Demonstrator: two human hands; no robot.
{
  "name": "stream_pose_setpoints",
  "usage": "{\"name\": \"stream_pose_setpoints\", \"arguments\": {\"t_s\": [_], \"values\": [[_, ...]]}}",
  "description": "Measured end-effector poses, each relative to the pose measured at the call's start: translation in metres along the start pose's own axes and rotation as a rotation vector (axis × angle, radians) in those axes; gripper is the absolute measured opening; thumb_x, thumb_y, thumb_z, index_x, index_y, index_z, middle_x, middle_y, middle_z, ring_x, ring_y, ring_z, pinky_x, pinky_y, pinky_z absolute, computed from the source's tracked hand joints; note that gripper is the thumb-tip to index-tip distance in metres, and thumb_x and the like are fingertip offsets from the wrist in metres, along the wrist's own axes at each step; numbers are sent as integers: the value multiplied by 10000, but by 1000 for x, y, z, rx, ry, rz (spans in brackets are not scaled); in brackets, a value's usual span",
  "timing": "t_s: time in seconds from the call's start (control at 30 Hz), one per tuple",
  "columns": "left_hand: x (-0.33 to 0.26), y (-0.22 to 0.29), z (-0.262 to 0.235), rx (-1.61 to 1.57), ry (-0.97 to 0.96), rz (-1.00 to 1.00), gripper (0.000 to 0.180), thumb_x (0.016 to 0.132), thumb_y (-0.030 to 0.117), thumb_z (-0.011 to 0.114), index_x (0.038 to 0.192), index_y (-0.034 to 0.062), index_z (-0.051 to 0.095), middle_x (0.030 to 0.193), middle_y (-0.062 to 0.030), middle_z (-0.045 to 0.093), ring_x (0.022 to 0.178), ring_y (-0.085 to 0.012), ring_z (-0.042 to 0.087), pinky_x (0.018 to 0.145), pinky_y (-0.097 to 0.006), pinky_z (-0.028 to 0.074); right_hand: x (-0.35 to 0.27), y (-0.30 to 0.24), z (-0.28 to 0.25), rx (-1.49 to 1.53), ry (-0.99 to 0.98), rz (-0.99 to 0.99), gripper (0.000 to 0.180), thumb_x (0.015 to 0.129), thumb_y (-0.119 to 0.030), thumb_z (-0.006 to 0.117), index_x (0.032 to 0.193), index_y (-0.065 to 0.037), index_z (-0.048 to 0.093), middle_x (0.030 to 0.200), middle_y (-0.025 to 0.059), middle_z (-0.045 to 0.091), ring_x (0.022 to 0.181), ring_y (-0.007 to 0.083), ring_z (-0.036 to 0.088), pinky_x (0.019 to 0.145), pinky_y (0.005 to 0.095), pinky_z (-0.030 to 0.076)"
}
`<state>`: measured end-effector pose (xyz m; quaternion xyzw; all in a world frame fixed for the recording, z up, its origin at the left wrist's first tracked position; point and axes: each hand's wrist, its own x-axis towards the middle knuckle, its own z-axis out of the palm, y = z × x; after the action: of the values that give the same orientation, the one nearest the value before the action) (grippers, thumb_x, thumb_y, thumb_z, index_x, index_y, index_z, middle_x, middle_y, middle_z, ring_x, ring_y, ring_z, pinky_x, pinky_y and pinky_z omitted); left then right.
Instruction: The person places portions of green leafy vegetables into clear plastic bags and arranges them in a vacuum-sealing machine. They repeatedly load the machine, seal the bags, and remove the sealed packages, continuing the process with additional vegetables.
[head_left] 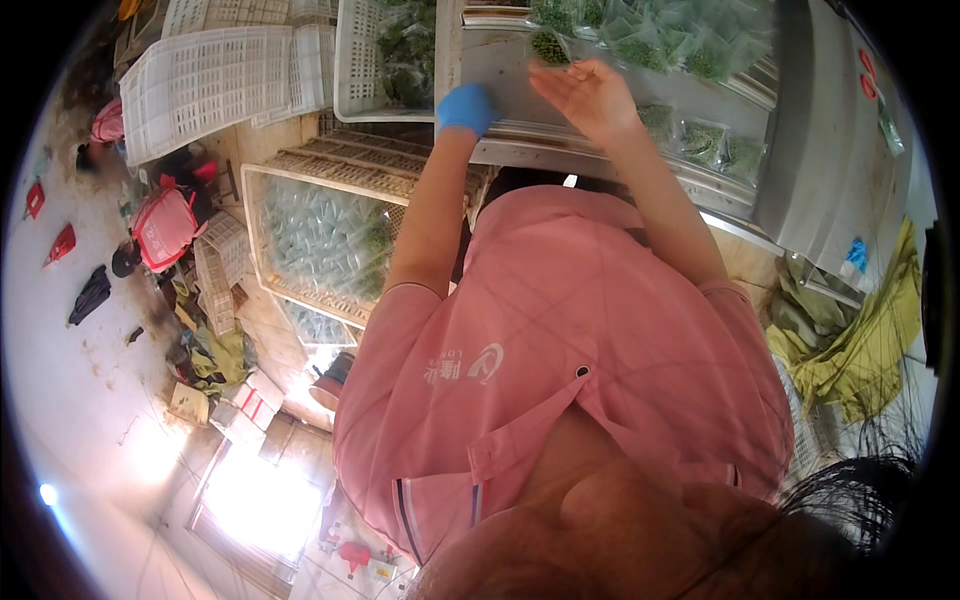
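My right hand (590,98), bare, is raised over the metal worktop (510,75). At its fingertips is a small clear bag (549,46) with small round green pieces in it, which the fingers appear to pinch by its near edge. My left hand (466,110) wears a blue glove and rests by the worktop's left edge, close to a white crate; its rounded shape hides the fingers. Beyond the right hand, a heap of similar clear bags (690,40) with green contents covers the far part of the worktop. Several more bags (703,140) lie in a channel to the right.
A white crate (345,60) with dark green contents stands left of the worktop. Below it, a cream crate (255,225) holds many clear bags. Stacked white crates (215,85) are farther left. Red-handled scissors (867,74) lie on the right; yellow-green cloth (860,350) hangs lower right.
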<state>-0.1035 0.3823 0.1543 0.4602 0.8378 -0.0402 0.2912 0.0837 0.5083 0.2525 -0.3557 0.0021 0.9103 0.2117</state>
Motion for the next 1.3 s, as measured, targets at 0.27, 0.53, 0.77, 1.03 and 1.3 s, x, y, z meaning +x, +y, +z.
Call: {"name": "stream_pose_setpoints", "arguments": {"t_s": [0.27,0.53,0.77,1.03,1.3], "values": [[12,23,-18,-221,389,67,154,792,196,632,904,108,689,888,-161,689,854,-360,657,753,-444,528,1,-3,-11,21,31,-9,176,870,-114,482,761,23,496,1207,344,535,1167,435,531,1060,519,428],[-28,42,-54,-607,547,180,157,812,153,662,956,94,679,957,-124,672,868,-329,631,791,-402,511,0,0,-20,-80,-23,25,169,852,-127,512,729,-11,513,1172,305,586,1122,389,569,1064,474,428],[-84,82,-88,-432,884,507,157,827,79,665,983,74,678,941,-107,668,833,-270,638,766,-340,513,3,9,-22,-131,3,93,163,854,-149,514,769,-10,529,1217,294,569,1137,383,563,1054,464,427],[-57,30,-55,-1348,78,-20,308,881,189,676,1097,-28,647,967,-87,685,820,-126,631,707,-288,511,-10,7,-28,-383,-136,95,284,882,-118,460,1086,66,534,1205,224,590,1104,346,600,991,451,485],[-15,34,20,-1081,130,211,361,829,228,711,1122,20,673,925,-105,715,792,-210,676,722,-331,529,16,-11,-102,-1821,40,-366,180,905,-185,542,1022,-52,571,917,209,667,818,343,685,688,465,550]]}}
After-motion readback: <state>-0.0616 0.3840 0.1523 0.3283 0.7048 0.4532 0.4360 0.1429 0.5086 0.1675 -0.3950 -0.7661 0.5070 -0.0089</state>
